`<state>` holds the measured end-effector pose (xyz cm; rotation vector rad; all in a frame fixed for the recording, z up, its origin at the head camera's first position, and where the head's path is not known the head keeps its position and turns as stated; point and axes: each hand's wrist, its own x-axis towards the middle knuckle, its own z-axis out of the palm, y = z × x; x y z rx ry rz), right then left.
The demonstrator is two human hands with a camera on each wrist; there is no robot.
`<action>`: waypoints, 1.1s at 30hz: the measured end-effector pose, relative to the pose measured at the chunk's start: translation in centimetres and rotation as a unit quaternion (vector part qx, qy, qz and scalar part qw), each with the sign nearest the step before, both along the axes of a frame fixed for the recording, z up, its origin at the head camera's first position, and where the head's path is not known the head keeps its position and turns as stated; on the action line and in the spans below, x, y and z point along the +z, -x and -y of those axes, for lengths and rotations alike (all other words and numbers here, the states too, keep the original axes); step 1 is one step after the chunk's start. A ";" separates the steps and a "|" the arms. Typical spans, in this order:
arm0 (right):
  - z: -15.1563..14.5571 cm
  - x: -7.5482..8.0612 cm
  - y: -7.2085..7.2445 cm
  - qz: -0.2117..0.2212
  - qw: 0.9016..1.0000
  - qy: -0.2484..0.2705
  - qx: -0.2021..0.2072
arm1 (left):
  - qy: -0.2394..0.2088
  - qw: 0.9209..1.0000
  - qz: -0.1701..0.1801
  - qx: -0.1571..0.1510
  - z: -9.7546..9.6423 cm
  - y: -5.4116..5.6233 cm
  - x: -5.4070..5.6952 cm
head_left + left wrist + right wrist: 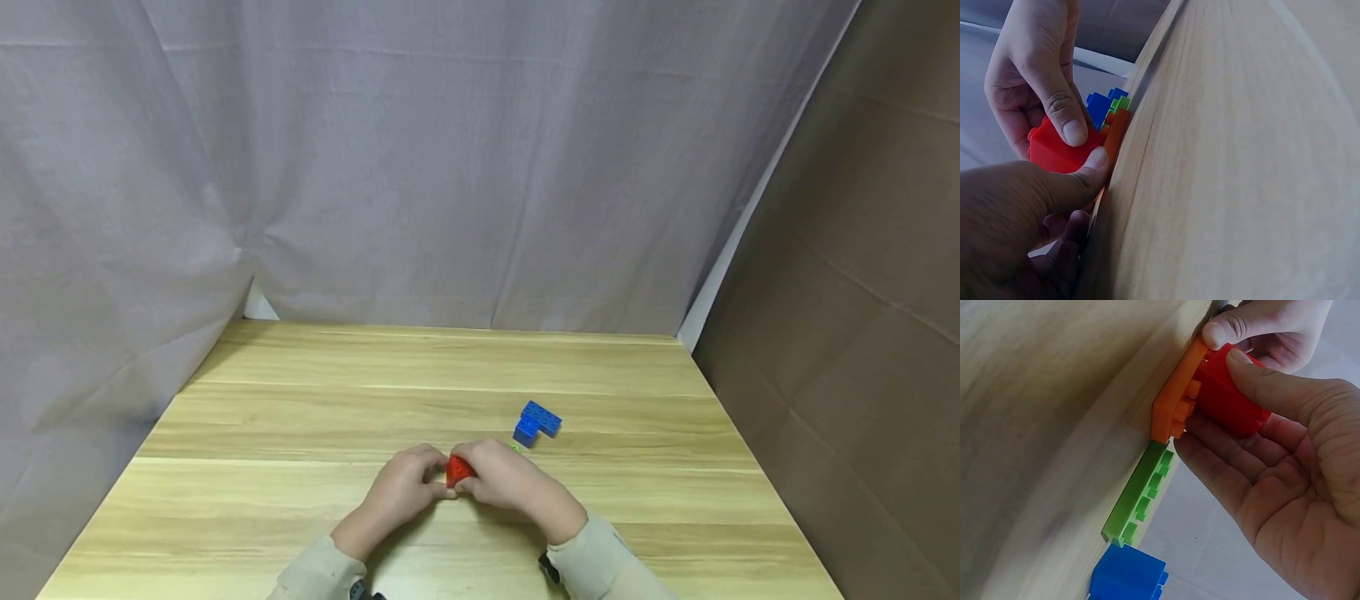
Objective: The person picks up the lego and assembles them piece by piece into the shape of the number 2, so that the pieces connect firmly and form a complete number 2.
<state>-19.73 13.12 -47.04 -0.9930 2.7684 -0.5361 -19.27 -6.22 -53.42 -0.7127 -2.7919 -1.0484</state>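
A red toy brick with a sloped face (459, 471) is pinched by my right hand (502, 479), its thumb on one side and fingers on the other. The red brick sits right at the studs of a flat orange brick (1175, 394), which lies low along the wooden tabletop. My left hand (397, 492) grips the near end of the orange brick, thumb on top, as the left wrist view shows. Its curled fingers are partly hidden below. In the head view the orange brick is covered by the hands.
A flat green brick (1138, 494) lies just beyond the orange one, mostly hidden by the right hand in the head view. Past it stand a smaller blue brick (527, 432) and a longer blue brick (543, 417). Grey curtains (450, 167) hang behind the table (337, 375).
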 end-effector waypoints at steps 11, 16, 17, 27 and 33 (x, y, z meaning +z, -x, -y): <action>0.5 0.5 -0.1 -0.004 1.000 -0.016 -0.006 | -0.002 1.000 -0.001 0.003 0.0 0.0 0.1; 0.5 0.5 -0.1 -0.003 1.000 -0.024 -0.008 | -0.001 1.000 0.002 -0.001 0.0 -0.1 0.2; 0.5 0.5 -0.1 -0.003 1.000 -0.025 -0.007 | 0.000 1.000 0.002 -0.003 0.0 -0.1 0.2; 0.6 0.9 0.0 0.003 0.999 -0.035 -0.003 | 0.016 0.999 0.001 -0.033 0.3 0.4 0.2; 0.6 1.0 0.0 0.007 0.999 -0.035 -0.005 | 0.007 0.999 0.004 -0.033 0.3 0.3 0.3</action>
